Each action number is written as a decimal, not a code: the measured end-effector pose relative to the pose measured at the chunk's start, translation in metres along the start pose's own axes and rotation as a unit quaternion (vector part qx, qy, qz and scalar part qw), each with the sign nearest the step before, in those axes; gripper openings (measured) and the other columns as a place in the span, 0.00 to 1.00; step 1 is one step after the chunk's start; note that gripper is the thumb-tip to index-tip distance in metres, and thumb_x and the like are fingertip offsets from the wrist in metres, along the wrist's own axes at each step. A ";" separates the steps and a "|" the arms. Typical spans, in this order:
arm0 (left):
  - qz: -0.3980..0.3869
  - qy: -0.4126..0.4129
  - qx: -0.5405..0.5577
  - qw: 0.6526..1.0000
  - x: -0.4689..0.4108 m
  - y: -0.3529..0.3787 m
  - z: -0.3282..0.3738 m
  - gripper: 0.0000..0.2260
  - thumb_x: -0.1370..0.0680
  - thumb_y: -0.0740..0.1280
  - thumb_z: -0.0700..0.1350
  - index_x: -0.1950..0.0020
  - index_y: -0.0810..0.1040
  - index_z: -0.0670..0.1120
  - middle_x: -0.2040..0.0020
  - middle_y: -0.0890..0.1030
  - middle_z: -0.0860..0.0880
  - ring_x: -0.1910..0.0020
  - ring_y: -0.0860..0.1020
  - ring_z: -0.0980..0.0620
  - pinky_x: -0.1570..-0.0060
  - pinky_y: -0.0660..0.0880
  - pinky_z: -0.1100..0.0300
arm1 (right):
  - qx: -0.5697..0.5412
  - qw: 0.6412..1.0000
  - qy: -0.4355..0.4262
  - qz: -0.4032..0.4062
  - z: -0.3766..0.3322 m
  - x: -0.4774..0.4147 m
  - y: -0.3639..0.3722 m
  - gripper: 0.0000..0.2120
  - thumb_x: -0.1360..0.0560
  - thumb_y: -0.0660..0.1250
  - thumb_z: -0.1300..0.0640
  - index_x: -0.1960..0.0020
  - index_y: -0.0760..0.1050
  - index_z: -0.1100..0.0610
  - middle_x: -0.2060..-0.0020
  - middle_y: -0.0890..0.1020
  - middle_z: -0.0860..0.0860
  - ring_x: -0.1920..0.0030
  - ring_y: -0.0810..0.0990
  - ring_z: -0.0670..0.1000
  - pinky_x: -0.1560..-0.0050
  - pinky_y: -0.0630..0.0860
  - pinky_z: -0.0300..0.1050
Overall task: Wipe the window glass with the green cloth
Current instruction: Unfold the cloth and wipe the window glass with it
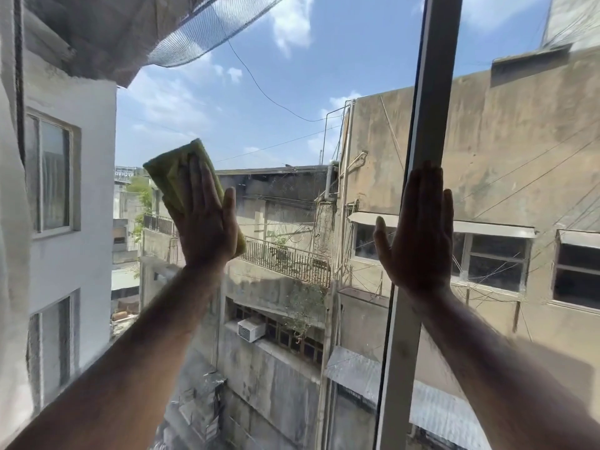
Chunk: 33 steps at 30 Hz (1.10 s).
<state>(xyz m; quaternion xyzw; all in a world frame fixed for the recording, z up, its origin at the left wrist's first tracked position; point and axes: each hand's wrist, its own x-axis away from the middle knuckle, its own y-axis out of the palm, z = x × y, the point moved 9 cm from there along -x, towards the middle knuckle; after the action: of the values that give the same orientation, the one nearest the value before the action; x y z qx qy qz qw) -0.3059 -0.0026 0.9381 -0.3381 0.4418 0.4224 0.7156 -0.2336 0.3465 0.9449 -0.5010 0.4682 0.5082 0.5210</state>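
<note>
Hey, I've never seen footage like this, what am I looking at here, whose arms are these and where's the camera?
There is no machine here. The one picture comes from a wide-angle camera worn on a person's head, so you see their own two bare arms reaching forward. They stand at a window and look through the window glass at buildings and sky outside. The left hand lies flat, fingers straight, and presses a folded green cloth against the glass to wipe it. The right hand is empty. It is spread flat over the grey upright window frame, seemingly bracing it, though exact contact is hard to judge. A white curtain hangs at the far left edge.
</note>
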 end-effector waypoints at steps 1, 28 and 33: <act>0.006 0.015 0.000 1.000 -0.008 0.004 0.022 0.32 0.14 0.43 0.61 0.14 0.46 0.48 0.12 0.49 0.49 0.13 0.47 0.48 0.17 0.49 0.33 | 0.001 1.000 -0.001 0.000 0.000 0.000 0.000 0.40 0.18 0.61 0.49 0.14 0.49 0.66 0.13 0.52 0.64 0.12 0.52 0.63 0.13 0.55 0.64; -0.030 0.313 -0.065 0.947 0.074 0.055 0.158 0.35 0.14 0.51 0.65 0.16 0.58 0.41 0.15 0.59 0.42 0.14 0.56 0.42 0.19 0.58 0.35 | 0.017 1.000 -0.003 -0.018 -0.002 0.001 -0.002 0.39 0.17 0.59 0.49 0.14 0.49 0.67 0.14 0.53 0.65 0.12 0.51 0.63 0.13 0.55 0.64; -0.023 0.385 -0.099 0.917 0.058 0.040 0.111 0.32 0.14 0.52 0.61 0.16 0.59 0.42 0.15 0.61 0.42 0.15 0.58 0.42 0.18 0.59 0.37 | 0.017 1.000 -0.002 -0.020 -0.004 0.001 -0.003 0.39 0.17 0.58 0.49 0.14 0.48 0.67 0.14 0.52 0.65 0.12 0.51 0.63 0.13 0.56 0.65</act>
<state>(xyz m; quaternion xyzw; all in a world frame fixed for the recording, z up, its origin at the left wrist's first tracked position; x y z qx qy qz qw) -0.2887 0.1264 0.9232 -0.5535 0.6311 0.2848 0.4628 -0.2306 0.3431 0.9440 -0.5005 0.4658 0.4907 0.5400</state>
